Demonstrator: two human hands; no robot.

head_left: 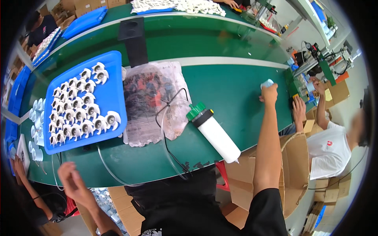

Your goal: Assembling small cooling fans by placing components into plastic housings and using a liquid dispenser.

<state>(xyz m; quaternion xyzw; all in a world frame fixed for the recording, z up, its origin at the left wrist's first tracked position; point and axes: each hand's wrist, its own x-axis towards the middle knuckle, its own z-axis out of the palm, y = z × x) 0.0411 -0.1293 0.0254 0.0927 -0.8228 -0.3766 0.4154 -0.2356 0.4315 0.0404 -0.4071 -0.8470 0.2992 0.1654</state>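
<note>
My right hand (pixel 269 94) reaches far over the bench's right side. Its fingers are closed round a small light-blue cup-shaped part (pixel 267 83). Near the front edge at the left, my left hand (pixel 75 184) is raised, fingers stretched out and nothing in it. Beyond that hand, a blue tray (pixel 112 92) holds rows of white bladed impellers (pixel 80 115) with dark round centres. A white cylinder (pixel 219 138) with a black band, green cap and thin pointed tip lies slanted at the middle, its lower end near the front edge.
A stained cloth-like sheet (pixel 179 82) lies beside the tray, crossed by a black cable and clear tube (pixel 163 129). A black block (pixel 136 47) stands behind. Light-blue cups (pixel 37 153) sit left. Cardboard boxes (pixel 296 169) stand below the edge. Co-workers (pixel 328 151) sit on both sides.
</note>
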